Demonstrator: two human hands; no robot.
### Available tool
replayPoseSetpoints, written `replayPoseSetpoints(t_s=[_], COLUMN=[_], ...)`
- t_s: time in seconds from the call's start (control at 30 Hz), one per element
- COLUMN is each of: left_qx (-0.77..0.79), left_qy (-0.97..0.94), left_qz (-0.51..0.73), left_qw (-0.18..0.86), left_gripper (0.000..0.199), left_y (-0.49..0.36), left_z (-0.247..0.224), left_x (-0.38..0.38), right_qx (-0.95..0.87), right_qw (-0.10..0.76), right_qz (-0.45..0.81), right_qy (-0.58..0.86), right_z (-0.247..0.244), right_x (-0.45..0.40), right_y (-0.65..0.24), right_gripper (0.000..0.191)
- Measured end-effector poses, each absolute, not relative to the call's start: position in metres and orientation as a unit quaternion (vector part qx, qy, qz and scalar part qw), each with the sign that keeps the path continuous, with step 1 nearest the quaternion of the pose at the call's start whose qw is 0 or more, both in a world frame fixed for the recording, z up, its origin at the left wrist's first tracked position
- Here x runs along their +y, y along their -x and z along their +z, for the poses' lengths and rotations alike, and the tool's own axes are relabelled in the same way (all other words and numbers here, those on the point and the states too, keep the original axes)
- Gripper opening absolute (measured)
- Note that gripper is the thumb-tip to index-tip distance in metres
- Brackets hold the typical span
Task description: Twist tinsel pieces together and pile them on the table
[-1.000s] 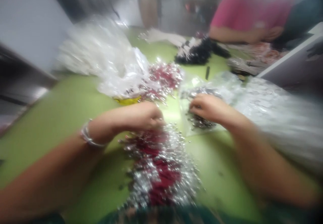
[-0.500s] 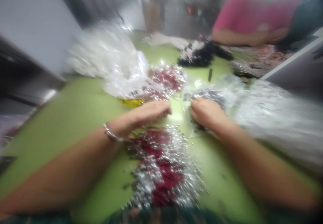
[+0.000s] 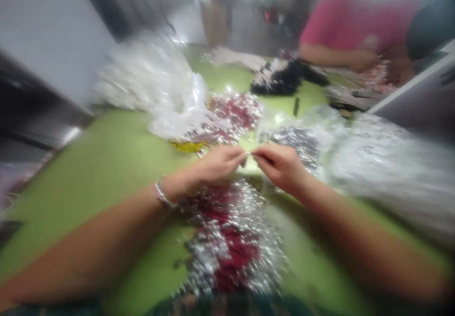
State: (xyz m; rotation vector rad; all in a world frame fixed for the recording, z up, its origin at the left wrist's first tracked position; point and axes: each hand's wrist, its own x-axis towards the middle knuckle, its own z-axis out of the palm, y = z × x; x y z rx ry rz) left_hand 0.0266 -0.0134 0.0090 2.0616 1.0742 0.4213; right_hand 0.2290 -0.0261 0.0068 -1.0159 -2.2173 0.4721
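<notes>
My left hand [image 3: 222, 162] and my right hand [image 3: 279, 164] are pinched closed, fingertips nearly meeting above the green table [image 3: 121, 150]. Something tiny and pale shows between the fingertips, too small to make out. Below them lies a long pile of dark red pieces with shiny silver ends [image 3: 234, 240]. A smaller red and silver heap [image 3: 238, 109] sits just beyond my hands. Close to my right hand, a clear bag holds small dark grey pieces [image 3: 300, 143].
Clear plastic bags [image 3: 152, 88] lie at the back left, with a yellow item [image 3: 188, 146] beside them. More plastic [image 3: 394, 164] covers the right. Black bundles [image 3: 279, 76] lie farther back, near a person in pink [image 3: 359, 22] handling pale strands.
My right hand has moved left from the bag of grey pieces to meet my left hand, which shifted slightly right. The other person's hands have moved over the pale strands.
</notes>
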Motion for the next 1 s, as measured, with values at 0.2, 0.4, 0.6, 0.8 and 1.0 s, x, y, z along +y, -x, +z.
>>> replayPoseSetpoints(t_s=[0.2, 0.4, 0.6, 0.8, 1.0], left_qx=[0.376, 0.304, 0.434, 0.474, 0.387], left_qy=[-0.918, -0.937, -0.872, -0.853, -0.856], left_qz=[0.033, 0.078, 0.227, 0.208, 0.339], left_qw=[0.124, 0.152, 0.003, -0.070, -0.055], left_gripper=[0.012, 0.020, 0.021, 0.021, 0.023], left_y=[-0.032, -0.022, -0.006, -0.017, -0.006], left_z=[0.010, 0.018, 0.002, -0.027, -0.029], left_x=[-0.024, -0.014, 0.010, 0.015, 0.023], right_qx=[-0.847, -0.813, -0.846, -0.821, -0.814], right_qw=[0.187, 0.176, 0.050, 0.176, 0.180], right_qz=[0.306, 0.349, 0.385, 0.229, 0.121], right_qy=[0.393, 0.431, 0.366, 0.492, 0.539], right_z=[0.020, 0.024, 0.029, 0.025, 0.026], right_x=[-0.024, -0.026, -0.020, -0.003, 0.006], right_y=[-0.237, -0.231, -0.240, -0.250, -0.265], right_gripper=[0.016, 0.017, 0.027, 0.036, 0.034])
